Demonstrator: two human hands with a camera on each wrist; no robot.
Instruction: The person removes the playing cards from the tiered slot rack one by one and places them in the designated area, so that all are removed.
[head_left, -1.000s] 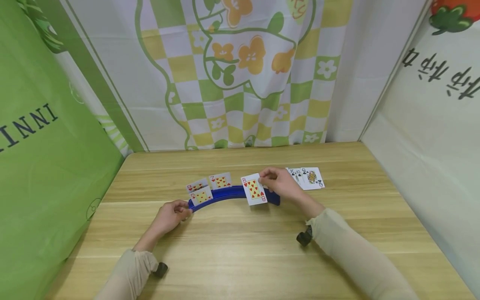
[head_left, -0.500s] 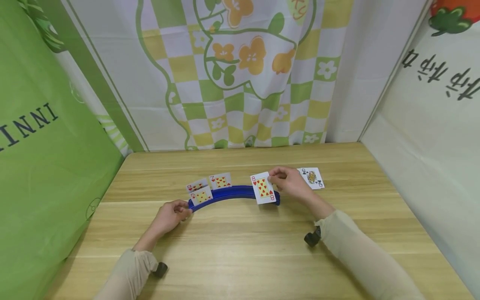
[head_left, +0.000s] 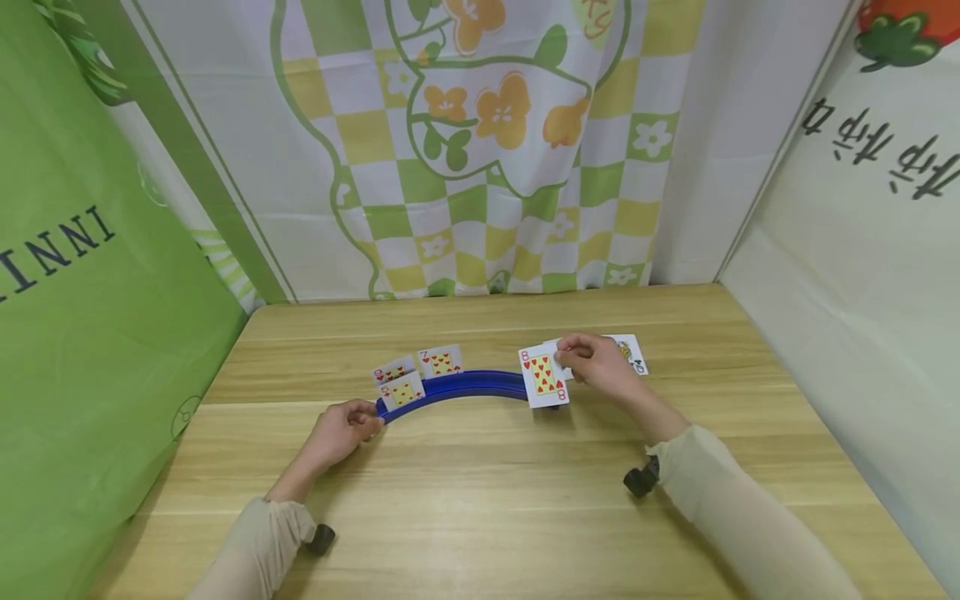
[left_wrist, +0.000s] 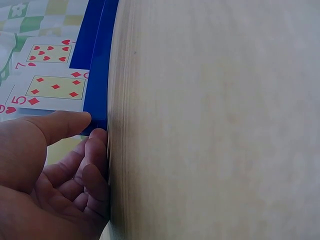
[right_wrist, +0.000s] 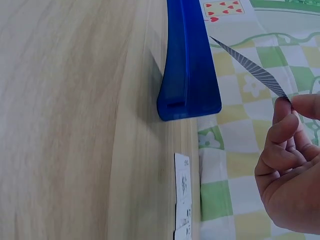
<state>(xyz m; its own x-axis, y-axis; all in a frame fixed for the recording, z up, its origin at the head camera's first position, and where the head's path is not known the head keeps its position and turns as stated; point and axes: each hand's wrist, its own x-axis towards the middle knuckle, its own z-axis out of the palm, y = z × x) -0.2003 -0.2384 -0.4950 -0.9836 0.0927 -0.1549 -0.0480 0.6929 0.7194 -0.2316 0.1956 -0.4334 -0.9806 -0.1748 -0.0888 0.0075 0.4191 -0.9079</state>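
My left hand (head_left: 343, 432) pinches the left end of a curved blue card holder (head_left: 468, 383) between thumb and fingers; the left wrist view shows the thumb on the holder's end. Standing at that end are a five of diamonds (head_left: 403, 392), a partly covered heart card (head_left: 392, 370) behind it, and a seven of hearts (head_left: 441, 362). By its upper right edge, my right hand (head_left: 600, 367) pinches an eight of hearts (head_left: 543, 377). This card is above the holder's right end, and the right wrist view shows its patterned back (right_wrist: 255, 70) apart from the holder.
Several black-suited cards (head_left: 628, 353) lie overlapping on the wooden table (head_left: 480, 508), behind the right hand and partly hidden. A patterned curtain (head_left: 495, 208) hangs at the table's back edge. Green cloth (head_left: 97, 333) borders the left side, a white wall (head_left: 847, 275) the right.
My right hand has carried the eight of hearts rightward along the holder to its right end. The left hand, the holder and the cards standing in it have stayed in place.
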